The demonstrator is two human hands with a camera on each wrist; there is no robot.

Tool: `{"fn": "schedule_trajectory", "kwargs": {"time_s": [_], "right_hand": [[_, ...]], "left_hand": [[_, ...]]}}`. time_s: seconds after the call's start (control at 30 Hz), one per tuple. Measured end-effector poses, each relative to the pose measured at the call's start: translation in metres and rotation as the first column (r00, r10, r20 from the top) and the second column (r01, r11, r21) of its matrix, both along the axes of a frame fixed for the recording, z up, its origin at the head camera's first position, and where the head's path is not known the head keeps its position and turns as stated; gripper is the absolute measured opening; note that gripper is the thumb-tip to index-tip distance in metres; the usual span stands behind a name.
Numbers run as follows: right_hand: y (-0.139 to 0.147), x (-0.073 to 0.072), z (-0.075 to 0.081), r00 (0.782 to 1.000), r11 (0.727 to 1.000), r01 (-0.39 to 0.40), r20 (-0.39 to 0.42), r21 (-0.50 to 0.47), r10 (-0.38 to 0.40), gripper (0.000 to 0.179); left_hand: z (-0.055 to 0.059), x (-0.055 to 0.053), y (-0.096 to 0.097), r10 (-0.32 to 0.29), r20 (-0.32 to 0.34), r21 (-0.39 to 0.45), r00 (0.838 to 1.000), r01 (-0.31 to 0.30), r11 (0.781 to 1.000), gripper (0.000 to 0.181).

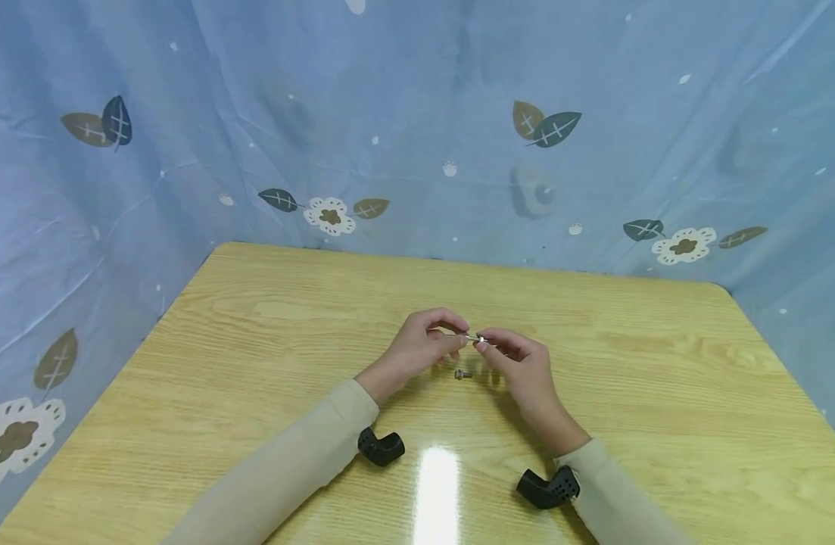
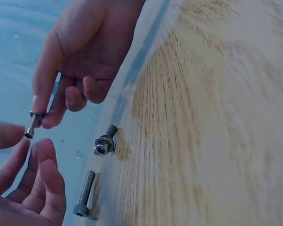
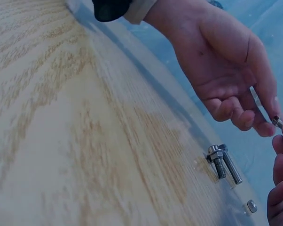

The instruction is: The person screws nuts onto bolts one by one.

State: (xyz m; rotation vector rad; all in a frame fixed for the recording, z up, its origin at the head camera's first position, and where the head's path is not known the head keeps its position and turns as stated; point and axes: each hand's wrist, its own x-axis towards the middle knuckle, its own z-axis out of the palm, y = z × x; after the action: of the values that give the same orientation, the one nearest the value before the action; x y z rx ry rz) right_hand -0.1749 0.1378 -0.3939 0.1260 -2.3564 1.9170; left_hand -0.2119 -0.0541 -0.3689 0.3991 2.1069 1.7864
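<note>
While both hands meet over a pale yellow wood-grain tabletop (image 1: pixel 253 363), what fine fingerwork from the head view: the bare left hand (image 1: pixel 420 341) comes in from the left, the bare right hand (image 1: pixel 524 363) from the right, and they are clamped together on one slim silver metal bolt (image 1: pixel 473 338), held up off the wood between the fingertips. On the near side of that grip, a short silver metal bolt with a collar (image 1: pixel 462 374) lies on the tabletop, and past the far edge hangs a blue fabric curtain with printed leaves and flowers (image 1: pixel 417 91). Over to the left wrist, and now it's close: left thumb and finger pinch the socket-head end, while the right thumb and finger hold what looks like a small dark metal nut (image 2: pixel 34 114) around the shank. Beside the short bolt lies a long grey metal socket-head bolt (image 2: pixel 86 193). Good technique here, I'd judge, means holding the head steady, turning only the nut, and staying square to the shank so the threads don't cross; a light touch leaves room to feel any binding. Right wrist now: both table bolts again, plus a small silver metal piece, perhaps a loose nut (image 3: pixel 251 206), lying apart from them, nearer the right hand.
</note>
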Motion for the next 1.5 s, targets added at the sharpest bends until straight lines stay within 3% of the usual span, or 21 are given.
{"fn": "schedule_trajectory", "kwargs": {"time_s": [0.13,0.47,0.9,1.5], "right_hand": [[-0.002,-0.001,0.003,1.0,1.0,0.013,-0.007,-0.005,-0.013,0.023],[0.0,0.002,0.0,0.999,1.0,-0.025,-0.045,0.006,0.025,0.024],[0.001,0.001,-0.003,0.997,0.999,-0.019,-0.073,-0.027,0.016,0.023],[0.012,0.001,-0.003,0.997,0.999,-0.046,-0.061,0.005,0.046,0.022]], "left_hand": [[0.002,0.0,0.0,0.011,0.004,-0.012,1.0,-0.011,1.0,0.024],[0.001,0.001,0.001,-0.036,-0.004,0.02,0.999,0.036,0.999,0.015],[-0.001,-0.003,0.003,-0.043,-0.009,-0.021,0.999,0.043,0.999,0.015],[-0.004,-0.006,0.01,-0.059,-0.027,0.012,0.998,0.059,0.998,0.016]]}}
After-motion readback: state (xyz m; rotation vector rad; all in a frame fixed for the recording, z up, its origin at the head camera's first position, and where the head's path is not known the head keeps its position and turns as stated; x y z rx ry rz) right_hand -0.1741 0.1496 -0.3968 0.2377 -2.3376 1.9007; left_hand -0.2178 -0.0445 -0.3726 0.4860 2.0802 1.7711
